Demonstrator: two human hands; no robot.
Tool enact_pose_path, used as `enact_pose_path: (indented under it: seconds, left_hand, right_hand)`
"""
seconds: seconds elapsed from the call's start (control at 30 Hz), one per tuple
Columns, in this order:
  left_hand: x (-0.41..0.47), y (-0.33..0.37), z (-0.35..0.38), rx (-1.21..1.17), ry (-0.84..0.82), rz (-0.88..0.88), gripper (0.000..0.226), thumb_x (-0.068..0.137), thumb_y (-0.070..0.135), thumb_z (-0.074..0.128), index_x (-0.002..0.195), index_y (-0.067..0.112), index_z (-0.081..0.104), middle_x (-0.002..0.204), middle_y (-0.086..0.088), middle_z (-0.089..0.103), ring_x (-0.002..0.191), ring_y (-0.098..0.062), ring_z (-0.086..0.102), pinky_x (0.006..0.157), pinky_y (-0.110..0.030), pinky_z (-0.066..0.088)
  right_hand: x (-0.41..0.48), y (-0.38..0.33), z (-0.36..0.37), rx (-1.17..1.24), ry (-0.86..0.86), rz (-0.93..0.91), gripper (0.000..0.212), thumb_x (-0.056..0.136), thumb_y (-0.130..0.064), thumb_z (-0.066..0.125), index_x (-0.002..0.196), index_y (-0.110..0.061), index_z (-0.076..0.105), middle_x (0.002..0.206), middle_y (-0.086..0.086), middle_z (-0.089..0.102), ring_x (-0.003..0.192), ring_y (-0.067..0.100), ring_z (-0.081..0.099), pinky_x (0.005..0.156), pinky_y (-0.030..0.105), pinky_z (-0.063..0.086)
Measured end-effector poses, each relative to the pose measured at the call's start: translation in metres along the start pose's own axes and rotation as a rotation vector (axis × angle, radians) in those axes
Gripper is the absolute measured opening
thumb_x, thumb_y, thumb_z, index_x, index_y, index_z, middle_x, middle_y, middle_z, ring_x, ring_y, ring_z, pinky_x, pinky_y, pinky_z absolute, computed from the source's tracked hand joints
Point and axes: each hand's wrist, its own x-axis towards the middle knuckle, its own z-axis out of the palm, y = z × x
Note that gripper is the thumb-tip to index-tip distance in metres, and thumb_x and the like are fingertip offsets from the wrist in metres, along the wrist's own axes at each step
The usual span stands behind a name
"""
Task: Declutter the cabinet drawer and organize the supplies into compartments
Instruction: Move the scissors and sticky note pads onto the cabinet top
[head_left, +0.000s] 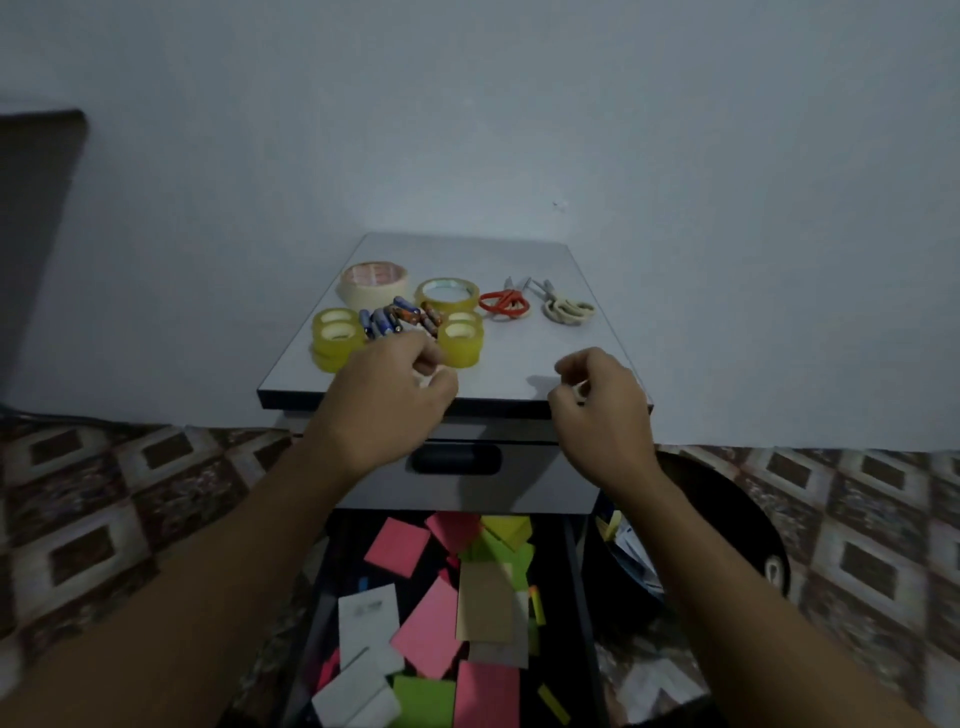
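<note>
Nearest the camera, bottom centre of frame: the open drawer (574, 582), holding a loose jumble of sticky notes (397, 548) in pink and green, white cards (366, 621) and a brown paper sheet (483, 605).

Left hand (387, 405), centre frame: fingers (426, 358) curled in, thumb closed against a small pale piece (430, 378); what it is cannot be told. The hand sits at the front edge of the cabinet top (519, 358).

Right hand (605, 410), right of centre: fingers (571, 364) curled, pinching a small pale object (580, 389), likewise unidentifiable, at the same front edge.

Just beyond the left fingertips:
- A pile of batteries (392, 319).
- Left yellow tape stack (335, 338) and right yellow tape stack (461, 338), one on each side of the batteries.
- Behind these, a masking tape roll (374, 283) and a clear tape roll (448, 293).
- To the right, red scissors (504, 303) beside white scissors (566, 309), both lying flat.

Below the top, a closed drawer front (524, 483) with a dark handle recess (457, 460). At right, a black bin (727, 519) stands on the patterned floor (104, 493).
</note>
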Motion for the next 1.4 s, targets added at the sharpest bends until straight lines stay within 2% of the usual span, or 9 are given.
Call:
enact_pose_path:
  seconds: [0.13, 0.3, 0.43, 0.63, 0.73, 0.8, 0.97, 1.2, 1.4]
  left_hand:
    - [-0.030, -0.032, 0.022, -0.017, -0.108, -0.131, 0.011, 0.088, 0.035, 0.066, 0.095, 0.026, 0.066, 0.083, 0.013, 0.064, 0.075, -0.008, 0.061, 0.074, -0.031, 0.055]
    - [-0.063, -0.066, 0.055, 0.009, -0.306, -0.268, 0.007, 0.089, 0.027, 0.064, 0.084, 0.024, 0.061, 0.076, 0.006, 0.064, 0.074, -0.014, 0.061, 0.073, -0.030, 0.053]
    - [-0.085, -0.095, 0.077, 0.011, -0.389, -0.334, 0.012, 0.090, 0.021, 0.064, 0.085, 0.010, 0.066, 0.076, -0.004, 0.067, 0.063, -0.010, 0.057, 0.057, -0.018, 0.044]
    - [-0.108, -0.133, 0.108, 0.062, -0.544, -0.476, 0.025, 0.086, 0.024, 0.060, 0.084, 0.000, 0.067, 0.087, -0.016, 0.071, 0.079, -0.027, 0.068, 0.071, -0.040, 0.055]
    - [-0.120, -0.146, 0.118, 0.133, -0.624, -0.508, 0.028, 0.087, 0.021, 0.057, 0.064, 0.004, 0.053, 0.068, -0.010, 0.060, 0.066, -0.025, 0.061, 0.058, -0.031, 0.047]
    - [-0.128, -0.156, 0.122, 0.195, -0.660, -0.532, 0.032, 0.088, 0.017, 0.056, 0.060, 0.012, 0.041, 0.068, -0.004, 0.054, 0.069, -0.024, 0.058, 0.058, -0.027, 0.040]
    - [-0.137, -0.166, 0.124, 0.365, -0.620, -0.625, 0.023, 0.090, 0.019, 0.056, 0.107, 0.004, 0.059, 0.116, -0.015, 0.064, 0.104, -0.030, 0.065, 0.081, -0.033, 0.054]
    - [-0.154, -0.169, 0.144, 0.539, -0.648, -0.735, 0.055, 0.095, 0.038, 0.055, 0.139, 0.006, 0.043, 0.134, -0.008, 0.057, 0.120, -0.024, 0.058, 0.091, -0.034, 0.050]
    - [-0.159, -0.172, 0.156, 0.524, -0.582, -0.791, 0.062, 0.089, 0.044, 0.067, 0.136, 0.010, 0.045, 0.132, -0.010, 0.056, 0.118, -0.024, 0.060, 0.089, -0.035, 0.051]
  right_hand:
    - [-0.038, 0.011, 0.024, 0.066, -0.092, 0.072, 0.012, 0.090, -0.016, 0.056, 0.100, -0.021, 0.058, 0.093, -0.004, 0.062, 0.085, 0.016, 0.059, 0.073, 0.031, 0.048]
    - [-0.074, 0.034, 0.052, 0.072, -0.270, 0.193, 0.008, 0.093, -0.012, 0.055, 0.095, -0.018, 0.059, 0.081, -0.007, 0.060, 0.069, 0.005, 0.056, 0.054, 0.019, 0.040]
    - [-0.093, 0.052, 0.070, 0.061, -0.403, 0.322, 0.007, 0.093, -0.013, 0.055, 0.094, -0.014, 0.062, 0.084, -0.004, 0.063, 0.074, 0.012, 0.059, 0.060, 0.025, 0.042]
    - [-0.118, 0.078, 0.097, -0.055, -0.563, 0.497, 0.017, 0.090, -0.018, 0.055, 0.093, -0.005, 0.066, 0.092, 0.009, 0.068, 0.091, 0.026, 0.062, 0.072, 0.025, 0.045]
    - [-0.136, 0.093, 0.110, -0.098, -0.630, 0.593, 0.019, 0.089, -0.016, 0.052, 0.088, -0.002, 0.064, 0.088, 0.012, 0.067, 0.093, 0.031, 0.064, 0.067, 0.023, 0.041]
    - [-0.146, 0.104, 0.118, -0.143, -0.673, 0.638, 0.025, 0.090, -0.017, 0.053, 0.099, 0.002, 0.065, 0.102, 0.018, 0.068, 0.103, 0.034, 0.063, 0.069, 0.022, 0.039]
    - [-0.153, 0.117, 0.131, -0.212, -0.680, 0.698, 0.038, 0.091, -0.022, 0.057, 0.119, 0.003, 0.055, 0.125, 0.021, 0.061, 0.116, 0.035, 0.059, 0.082, 0.029, 0.047]
    - [-0.160, 0.126, 0.147, -0.205, -0.679, 0.752, 0.044, 0.093, -0.028, 0.059, 0.125, 0.001, 0.053, 0.131, 0.021, 0.057, 0.119, 0.035, 0.057, 0.090, 0.031, 0.048]
    - [-0.165, 0.126, 0.157, -0.175, -0.607, 0.726, 0.055, 0.090, -0.040, 0.063, 0.129, -0.003, 0.047, 0.129, 0.019, 0.056, 0.116, 0.035, 0.058, 0.091, 0.036, 0.051]
